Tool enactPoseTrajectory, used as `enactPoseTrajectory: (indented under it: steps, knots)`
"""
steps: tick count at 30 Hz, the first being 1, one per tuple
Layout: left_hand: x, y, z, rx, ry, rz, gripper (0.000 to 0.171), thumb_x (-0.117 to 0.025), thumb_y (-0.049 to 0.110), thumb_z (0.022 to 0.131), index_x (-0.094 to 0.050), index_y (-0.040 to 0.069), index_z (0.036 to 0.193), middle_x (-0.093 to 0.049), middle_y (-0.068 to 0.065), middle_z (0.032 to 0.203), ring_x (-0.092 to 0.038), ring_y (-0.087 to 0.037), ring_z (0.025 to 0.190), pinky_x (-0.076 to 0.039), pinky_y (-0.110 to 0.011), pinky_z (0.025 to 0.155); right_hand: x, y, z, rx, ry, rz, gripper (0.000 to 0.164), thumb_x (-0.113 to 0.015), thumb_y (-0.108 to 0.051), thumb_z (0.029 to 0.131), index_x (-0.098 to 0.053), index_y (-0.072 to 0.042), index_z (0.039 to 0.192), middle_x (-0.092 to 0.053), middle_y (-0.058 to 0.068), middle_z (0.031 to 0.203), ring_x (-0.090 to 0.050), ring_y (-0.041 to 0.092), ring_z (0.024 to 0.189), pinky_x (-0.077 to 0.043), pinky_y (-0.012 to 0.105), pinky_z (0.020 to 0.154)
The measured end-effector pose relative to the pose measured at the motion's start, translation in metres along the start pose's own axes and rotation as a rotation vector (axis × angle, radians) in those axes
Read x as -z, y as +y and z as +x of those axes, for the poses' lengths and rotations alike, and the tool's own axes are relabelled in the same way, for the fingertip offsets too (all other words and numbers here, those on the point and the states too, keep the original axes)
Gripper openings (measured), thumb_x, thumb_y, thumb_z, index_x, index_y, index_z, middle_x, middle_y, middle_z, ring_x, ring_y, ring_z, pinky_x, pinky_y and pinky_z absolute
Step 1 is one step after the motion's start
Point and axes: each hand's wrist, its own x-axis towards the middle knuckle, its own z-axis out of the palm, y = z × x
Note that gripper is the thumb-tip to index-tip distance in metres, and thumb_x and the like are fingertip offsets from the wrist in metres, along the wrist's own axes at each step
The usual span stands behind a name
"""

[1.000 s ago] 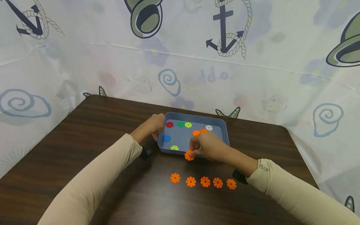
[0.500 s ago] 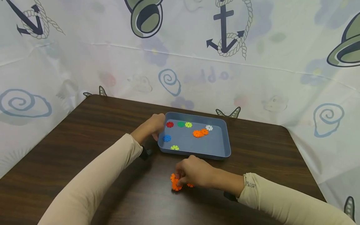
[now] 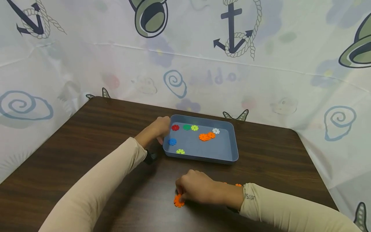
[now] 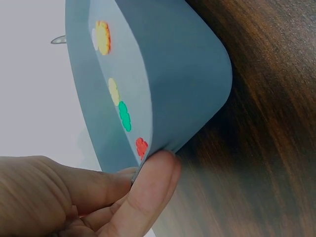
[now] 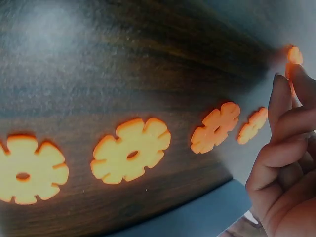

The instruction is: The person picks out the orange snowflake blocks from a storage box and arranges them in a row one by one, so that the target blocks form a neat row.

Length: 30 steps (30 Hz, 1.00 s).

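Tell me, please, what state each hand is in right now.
Left hand: holding, pinching the side rim of the blue-gray tray.
Right hand: holding, pinching an orange flower-shaped disc.

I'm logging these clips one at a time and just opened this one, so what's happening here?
A person is handling small plastic-looking pieces at a table. Their left hand pinches the left rim of a blue-grey tray. Their right hand holds an orange notched disc on the near side of the tray. More orange discs lie in a row on the table, while a cluster of orange pieces and other colours sit inside the tray.
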Motion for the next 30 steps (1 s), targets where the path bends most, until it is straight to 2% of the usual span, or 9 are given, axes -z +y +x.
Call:
enactPoseTrajectory:
  steps: [5,9,14,17,19,22,24,28,30]
  knots:
    - [0.002,0.000,0.000,0.004,0.006,0.014,0.033,-0.061,-0.006,0.093,-0.051,-0.006,0.124,-0.062,-0.024,0.107,-0.072,-0.025,0.061,-0.060,-0.027,0.051,-0.002,0.000,0.001,0.013,0.013,-0.102,0.028,-0.083,-0.024,0.082,-0.059,-0.023,0.067,-0.053,-0.019,0.064,-0.048,-0.002,0.058,-0.043,0.013,0.052]
    - [0.004,0.000,-0.001,0.014,0.004,0.009,0.032,-0.061,-0.006,0.094,-0.051,-0.005,0.124,-0.062,-0.024,0.106,-0.072,-0.025,0.061,-0.061,-0.027,0.051,0.004,0.000,0.001,0.021,0.030,-0.103,0.029,-0.082,-0.026,0.084,-0.058,-0.024,0.067,-0.050,-0.018,0.062,-0.047,-0.002,0.057,-0.041,0.013,0.050]
    - [0.005,0.002,-0.001,0.014,0.007,0.003,0.027,-0.061,-0.007,0.094,-0.052,-0.006,0.120,-0.062,-0.025,0.107,-0.072,-0.026,0.060,-0.061,-0.028,0.051,0.043,0.016,0.006,-0.049,0.161,-0.030,0.022,-0.081,-0.023,0.086,-0.063,-0.020,0.073,-0.056,-0.012,0.065,-0.050,0.003,0.057,-0.045,0.016,0.049]
    - [0.005,0.002,0.000,0.006,0.014,0.011,0.022,-0.061,-0.009,0.093,-0.054,-0.006,0.114,-0.062,-0.024,0.103,-0.072,-0.026,0.059,-0.061,-0.028,0.050,0.071,0.042,0.014,-0.156,0.268,-0.045,0.020,-0.079,-0.022,0.088,-0.064,-0.017,0.077,-0.060,-0.006,0.068,-0.053,0.008,0.058,-0.046,0.021,0.050]
    - [0.005,0.003,-0.001,0.007,0.007,0.010,0.019,-0.061,-0.009,0.093,-0.055,-0.006,0.111,-0.063,-0.023,0.100,-0.072,-0.026,0.059,-0.061,-0.028,0.050,0.083,0.064,0.020,-0.242,0.300,-0.069,0.016,-0.077,-0.022,0.089,-0.067,-0.014,0.080,-0.064,-0.003,0.071,-0.056,0.010,0.060,-0.048,0.024,0.051]
    - [0.003,0.003,-0.001,0.010,-0.002,0.015,0.018,-0.061,-0.008,0.093,-0.056,-0.006,0.110,-0.062,-0.022,0.098,-0.072,-0.025,0.060,-0.061,-0.028,0.050,0.092,0.094,0.029,-0.365,0.256,-0.097,0.014,-0.074,-0.024,0.092,-0.072,-0.011,0.095,-0.070,0.002,0.084,-0.062,0.014,0.065,-0.053,0.029,0.055]
    - [0.002,0.002,-0.001,0.017,-0.004,0.009,0.020,-0.060,-0.008,0.094,-0.055,-0.006,0.113,-0.062,-0.022,0.099,-0.072,-0.025,0.060,-0.061,-0.028,0.051,0.091,0.108,0.037,-0.411,0.196,-0.104,0.021,-0.072,-0.023,0.094,-0.072,-0.009,0.110,-0.072,0.006,0.101,-0.067,0.020,0.079,-0.058,0.034,0.063]
    - [0.000,0.001,0.001,0.024,0.001,-0.001,0.024,-0.061,-0.009,0.093,-0.054,-0.007,0.116,-0.062,-0.023,0.099,-0.072,-0.025,0.059,-0.061,-0.028,0.050,0.082,0.122,0.048,-0.403,0.104,-0.177,0.036,-0.070,-0.022,0.096,-0.066,-0.011,0.130,-0.064,0.011,0.129,-0.063,0.029,0.114,-0.060,0.042,0.084]
    - [-0.001,0.001,0.002,0.024,0.005,-0.016,0.023,-0.061,-0.009,0.093,-0.054,-0.006,0.115,-0.062,-0.023,0.098,-0.072,-0.026,0.058,-0.061,-0.028,0.050,0.077,0.125,0.052,-0.379,0.094,-0.229,0.036,-0.070,-0.021,0.096,-0.066,-0.013,0.131,-0.063,0.011,0.129,-0.059,0.030,0.120,-0.059,0.044,0.088]
